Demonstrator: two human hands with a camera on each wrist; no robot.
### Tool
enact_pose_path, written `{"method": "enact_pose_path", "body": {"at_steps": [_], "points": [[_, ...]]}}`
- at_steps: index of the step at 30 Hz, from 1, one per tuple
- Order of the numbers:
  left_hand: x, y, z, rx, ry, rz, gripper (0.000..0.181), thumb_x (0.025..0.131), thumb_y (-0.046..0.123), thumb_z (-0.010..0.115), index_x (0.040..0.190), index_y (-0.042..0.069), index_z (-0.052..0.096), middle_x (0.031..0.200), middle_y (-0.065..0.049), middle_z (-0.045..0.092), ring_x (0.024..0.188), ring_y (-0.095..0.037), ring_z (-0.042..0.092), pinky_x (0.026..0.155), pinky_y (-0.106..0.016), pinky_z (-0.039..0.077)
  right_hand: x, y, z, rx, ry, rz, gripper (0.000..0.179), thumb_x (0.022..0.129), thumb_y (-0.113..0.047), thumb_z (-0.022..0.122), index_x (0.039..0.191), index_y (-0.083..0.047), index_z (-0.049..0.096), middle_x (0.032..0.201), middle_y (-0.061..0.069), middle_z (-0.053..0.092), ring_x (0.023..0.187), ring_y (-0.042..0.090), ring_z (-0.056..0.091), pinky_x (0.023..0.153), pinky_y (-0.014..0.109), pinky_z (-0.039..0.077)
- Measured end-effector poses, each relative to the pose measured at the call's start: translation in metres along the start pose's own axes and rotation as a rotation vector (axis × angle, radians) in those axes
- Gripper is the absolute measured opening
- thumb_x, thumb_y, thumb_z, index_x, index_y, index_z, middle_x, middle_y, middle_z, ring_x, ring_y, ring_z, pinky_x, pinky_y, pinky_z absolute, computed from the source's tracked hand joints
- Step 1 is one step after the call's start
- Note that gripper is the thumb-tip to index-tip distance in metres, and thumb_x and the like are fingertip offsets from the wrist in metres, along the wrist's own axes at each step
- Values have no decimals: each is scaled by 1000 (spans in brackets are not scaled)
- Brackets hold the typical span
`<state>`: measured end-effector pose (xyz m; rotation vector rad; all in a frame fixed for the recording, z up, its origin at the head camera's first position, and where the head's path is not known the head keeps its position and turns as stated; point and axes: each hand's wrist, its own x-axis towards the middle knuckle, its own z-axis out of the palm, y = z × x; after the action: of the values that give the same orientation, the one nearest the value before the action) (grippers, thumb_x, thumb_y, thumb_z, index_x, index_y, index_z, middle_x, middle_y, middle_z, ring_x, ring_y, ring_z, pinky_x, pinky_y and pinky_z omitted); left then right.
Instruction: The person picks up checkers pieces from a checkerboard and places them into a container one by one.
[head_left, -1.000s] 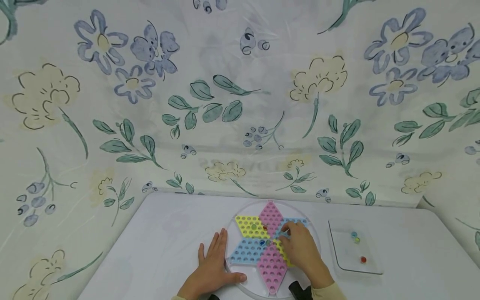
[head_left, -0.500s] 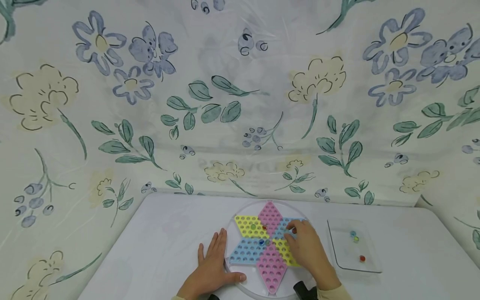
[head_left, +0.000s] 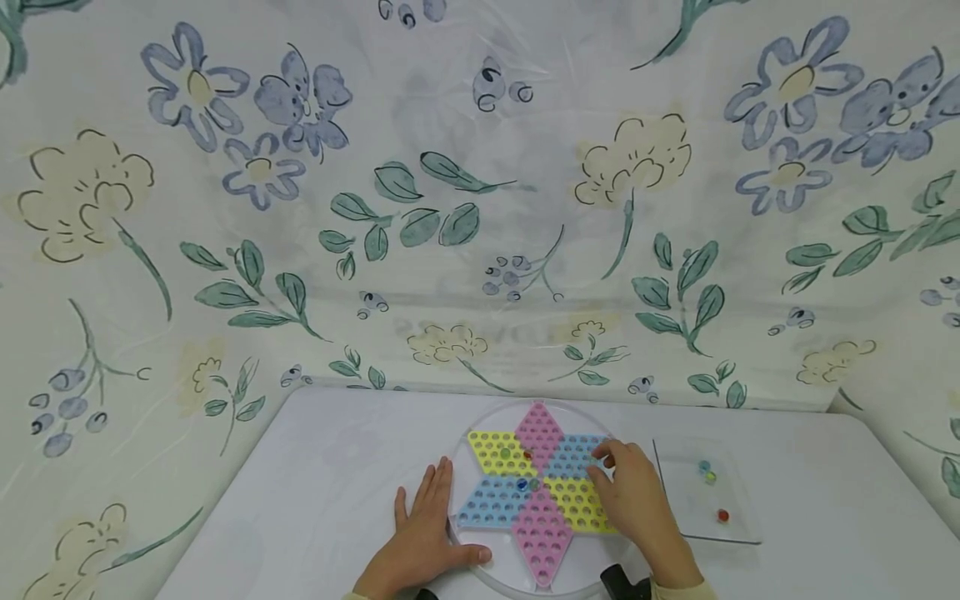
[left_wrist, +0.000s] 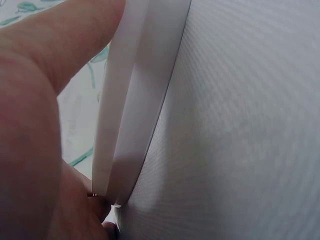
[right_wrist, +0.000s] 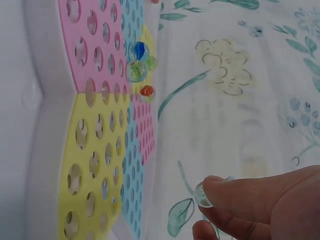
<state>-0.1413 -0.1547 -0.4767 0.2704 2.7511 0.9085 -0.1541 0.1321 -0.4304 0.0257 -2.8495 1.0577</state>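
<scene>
A round white Chinese checkers board (head_left: 491,557) bears a star of pink, yellow and blue hole fields. My left hand (head_left: 423,533) lies against its left rim, fingers straight and thumb over the edge; the left wrist view shows the rim (left_wrist: 127,105) beside the hand. Above the board's right side, my right hand (head_left: 637,492) pinches a clear glass marble (right_wrist: 202,196) between thumb and fingers. Near the star's centre sit a blue marble (right_wrist: 140,51), a green-swirled marble (right_wrist: 136,71) and a red marble (right_wrist: 148,92). Another green marble (head_left: 506,454) is on the yellow field.
Right of the board stands a clear shallow tray (head_left: 720,542). In it lie a light blue marble (head_left: 705,467), a yellow-green marble (head_left: 711,478) and a red marble (head_left: 723,517). A flower-patterned sheet (head_left: 525,208) hangs behind the white table (head_left: 337,467).
My right hand has moved right from near the star's centre toward the tray, uncovering the blue and yellow fields on the right. The left hand has stayed at the rim.
</scene>
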Motion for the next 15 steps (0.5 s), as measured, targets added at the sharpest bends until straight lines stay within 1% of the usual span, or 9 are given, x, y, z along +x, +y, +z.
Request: {"method": "enact_pose_path", "body": {"at_steps": [10,15], "points": [[0,-3,1,-4,-4,3,136,67,65,83,157,-8,11,165,-25,12,152,-45,5,111,-72,-10,1,11,-9,-4,14,53,21,95,-12,68,110,3,66,92,9,60,81,21,55,70,39,51],[1,-3,2,-6,-6,10,137,67,66,82,158,-7,11,165,-25,11,152,-44,5,111,-72,-10,2,16,-14,8,35,59,21,94,-10,68,110,4,66,92,11,60,82,23,56,71,40,51]]}}
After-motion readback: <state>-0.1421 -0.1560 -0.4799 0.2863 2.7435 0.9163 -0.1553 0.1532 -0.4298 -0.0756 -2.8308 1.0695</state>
